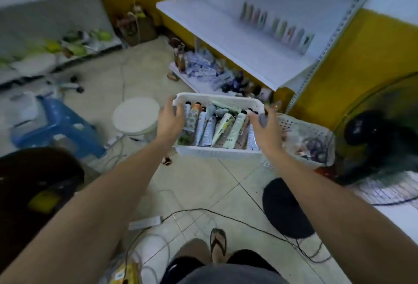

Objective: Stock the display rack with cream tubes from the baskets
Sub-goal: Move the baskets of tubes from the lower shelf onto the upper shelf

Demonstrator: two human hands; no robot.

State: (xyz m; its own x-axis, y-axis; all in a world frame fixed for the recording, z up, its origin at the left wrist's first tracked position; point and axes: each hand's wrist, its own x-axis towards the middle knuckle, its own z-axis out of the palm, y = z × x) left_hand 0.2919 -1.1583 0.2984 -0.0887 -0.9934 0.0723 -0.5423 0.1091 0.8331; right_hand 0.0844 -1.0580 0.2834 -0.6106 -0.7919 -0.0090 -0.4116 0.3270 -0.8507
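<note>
A white plastic basket filled with several cream tubes sits between my hands, in front of the rack. My left hand grips its left rim, fingers curled inside over the tubes. My right hand clasps the right rim, with something small and grey at the fingers that is too blurred to name. A second perforated white basket lies just right of it, partly hidden by my right hand. The white display rack stands beyond, a row of several tubes upright at the back of its shelf.
The rack's bottom shelf holds boxes and bottles. A blue stool and a white round stool stand to the left. A black fan with a round base is on the right. Cables and a power strip lie on the tiled floor.
</note>
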